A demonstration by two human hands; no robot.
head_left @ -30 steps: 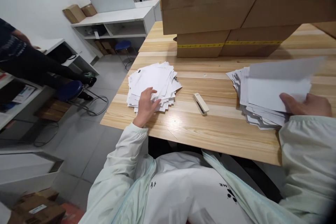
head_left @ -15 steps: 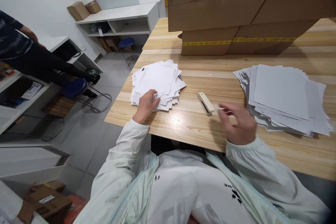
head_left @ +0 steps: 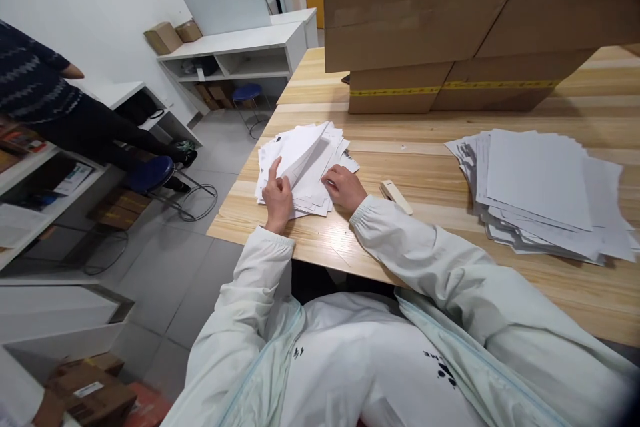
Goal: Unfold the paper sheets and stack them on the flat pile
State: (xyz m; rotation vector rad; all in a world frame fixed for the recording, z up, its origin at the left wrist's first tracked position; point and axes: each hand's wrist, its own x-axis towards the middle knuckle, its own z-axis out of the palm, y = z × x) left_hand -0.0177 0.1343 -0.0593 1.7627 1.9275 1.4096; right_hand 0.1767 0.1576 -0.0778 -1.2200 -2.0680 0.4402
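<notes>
The left hand (head_left: 278, 201) is at the near edge of the left paper stack (head_left: 316, 181), with the top sheet (head_left: 301, 147) held at its near edge; the index finger points away from the body, and the sheet's right side stands tilted up off the paper beneath. The right hand (head_left: 344, 187) is at the right edge of that same stack, its fingers curled narrowly inward; whether any paper is pinched between them cannot be told. The stack lies near the left end of the wood-grain table (head_left: 425, 140), its sheets fanned unevenly with corners sticking out. Just beyond the right sleeve (head_left: 425, 240), a cream stapler (head_left: 397, 197) lies on the tabletop, well apart from a second, larger paper stack (head_left: 540, 180) on the right, which is also loosely squared. Toward the back, a large cardboard box (head_left: 440, 7) rests above lower cartons (head_left: 393, 93) banded with yellow tape. To the left, away from the table, a person in a patterned dark top (head_left: 37, 77) stands by white shelving (head_left: 133, 93), close to a blue stool (head_left: 151, 173).
</notes>
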